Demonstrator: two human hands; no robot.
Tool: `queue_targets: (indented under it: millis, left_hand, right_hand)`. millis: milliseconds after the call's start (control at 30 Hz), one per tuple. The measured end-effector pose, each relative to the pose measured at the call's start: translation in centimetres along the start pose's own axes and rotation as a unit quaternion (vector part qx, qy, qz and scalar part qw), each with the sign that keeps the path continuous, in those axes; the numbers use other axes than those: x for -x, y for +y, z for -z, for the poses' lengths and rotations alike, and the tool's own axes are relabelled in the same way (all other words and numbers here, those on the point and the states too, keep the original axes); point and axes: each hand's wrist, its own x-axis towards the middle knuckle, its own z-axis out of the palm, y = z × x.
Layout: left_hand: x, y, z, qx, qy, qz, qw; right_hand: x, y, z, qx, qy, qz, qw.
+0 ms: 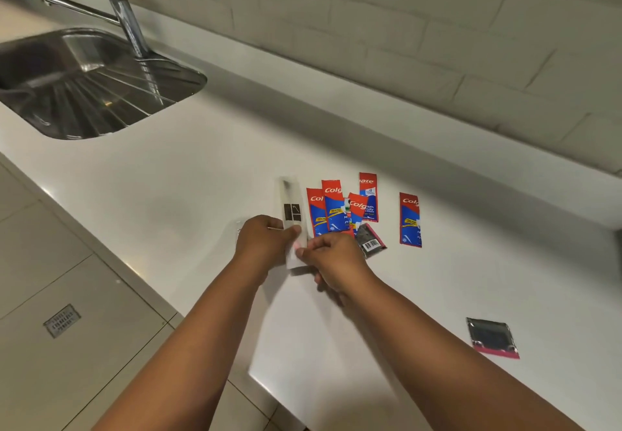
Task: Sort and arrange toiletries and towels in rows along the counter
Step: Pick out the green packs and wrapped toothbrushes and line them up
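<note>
You are holding a long, thin packet (292, 218) with both hands, low over the white counter (188, 175). The packet is clear and shiny, with a dark square label in the middle, and a dark thing shows inside near its far end; it looks like a toothbrush, but it is too blurry to be sure. Your left hand (261, 240) has its fingers curled and pinches the packet from the left side. Your right hand (331, 257) is curled too and pinches the near end of the packet. Your hands hide the bottom part of it. Just to the right of the packet lie four red and blue toothpaste packets (336, 207), flat and smooth, bunched close and partly on top of each other. One more toothpaste packet (410, 220) lies alone, a little way to their right. A small dark crinkly packet (370, 245) with a pink edge and a barcode lies by your right hand, touching the bunch. Another dark shiny packet (493, 338) with a pink edge sits well apart, near the front edge on the right. The counter is smooth and glossy, with lots of open room between you and the steel sink (84, 84) on the left. A shiny tap (128, 23) stands behind the sink. The wall behind has pale tiles (437, 26).
</note>
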Motion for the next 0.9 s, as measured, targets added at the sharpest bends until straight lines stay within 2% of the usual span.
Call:
queue_targets:
  millis: [200, 467, 667, 800, 900]
  left_hand:
    - [0.5, 1.5, -2.5, 0.078, -0.055, -0.025, 0.995]
    - [3.2, 4.8, -11.2, 0.044, -0.184, -0.055, 0.98]
    - [7.1, 5.9, -20.1, 0.059, -0.298, -0.046, 0.952]
    - [9.8, 5.9, -25.6, 0.042, -0.347, -0.04, 0.936]
    - [12.0, 6.5, -29.4, 0.026, -0.366, -0.035, 0.93]
  right_hand:
    - [0.8, -0.3, 3.3, -0.001, 0.043, 0.03, 0.999]
    - [3.0, 1.4, 12.1, -0.055, 0.145, 0.011, 0.988]
    - [5.7, 5.3, 20.0, -0.1, 0.221, -0.002, 0.97]
    - [7.9, 8.2, 24.7, -0.134, 0.269, -0.016, 0.954]
    - [9.4, 9.7, 27.9, -0.1, 0.31, -0.032, 0.945]
